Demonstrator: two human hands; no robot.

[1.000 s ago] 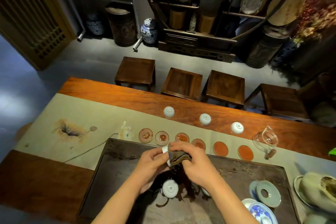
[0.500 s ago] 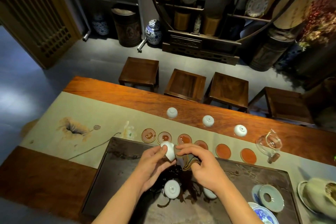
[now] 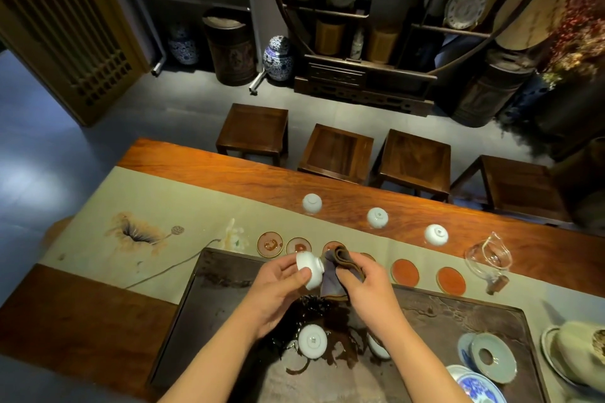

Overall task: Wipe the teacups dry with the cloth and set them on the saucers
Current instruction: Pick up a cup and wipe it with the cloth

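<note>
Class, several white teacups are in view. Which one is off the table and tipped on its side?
The teacup in the left hand, beside the cloth in the right hand. The others sit upside down on the table or tray.

Saucers (image 3: 404, 271) btwn tray (image 3: 458, 314) & 3 cups (image 3: 377, 217), maybe upturned.

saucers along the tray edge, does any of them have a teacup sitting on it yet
No, the visible saucers are bare; three teacups stand upside down further back on the table, and the left hand holds another.

Six teacups (image 3: 311, 203) showing; six saucers (image 3: 269, 244) lying in a row mid-frame; four stools (image 3: 252, 127) standing above.
</note>
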